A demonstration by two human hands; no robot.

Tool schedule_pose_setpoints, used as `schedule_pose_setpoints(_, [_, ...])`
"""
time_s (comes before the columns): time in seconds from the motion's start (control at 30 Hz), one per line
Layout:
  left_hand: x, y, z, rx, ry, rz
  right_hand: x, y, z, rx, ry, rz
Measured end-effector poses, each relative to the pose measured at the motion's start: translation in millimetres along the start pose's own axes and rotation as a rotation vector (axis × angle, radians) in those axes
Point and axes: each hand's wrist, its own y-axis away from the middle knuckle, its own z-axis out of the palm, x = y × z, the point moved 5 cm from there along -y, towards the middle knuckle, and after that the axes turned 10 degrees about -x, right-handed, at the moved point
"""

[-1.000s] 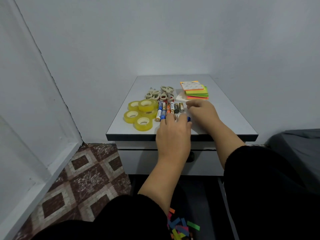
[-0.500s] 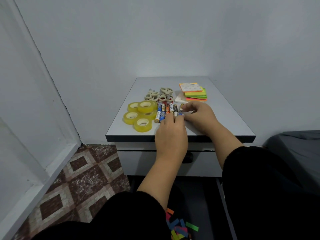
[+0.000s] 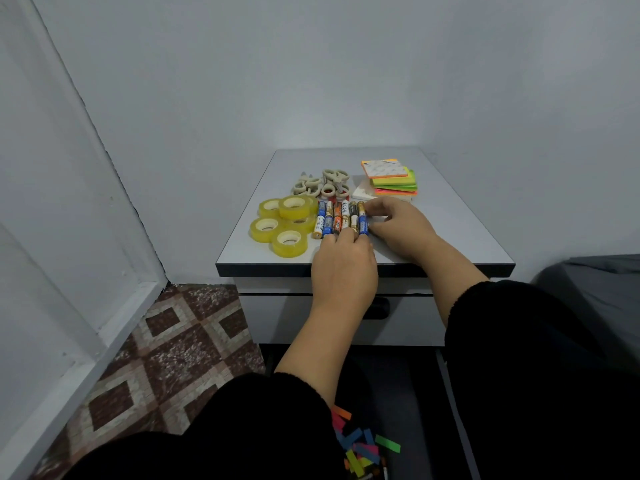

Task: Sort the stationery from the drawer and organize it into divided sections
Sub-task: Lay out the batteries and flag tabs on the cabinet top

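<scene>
On the table (image 3: 450,230), tape rolls (image 3: 282,223), scissors (image 3: 322,185) and sticky notes (image 3: 391,178) are grouped, while batteries (image 3: 337,218) are squared by the left hand (image 3: 343,261) with straight fingers and pinched by the right hand (image 3: 398,223); coloured strips (image 3: 360,445) remain below.

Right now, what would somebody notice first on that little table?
Probably the yellow tape rolls bunched at the table's front left. Beside them lies a neat row of batteries, touched by the left hand and right hand. Bright sticky notes sit at the back.
</scene>
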Motion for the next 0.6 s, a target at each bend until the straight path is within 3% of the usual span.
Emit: schedule_pose_setpoints(0.6, [-2.0, 5.4, -2.4, 0.014, 0.126, 0.041, -0.3, 7.7, -2.2, 0.087, -0.079, 0.021])
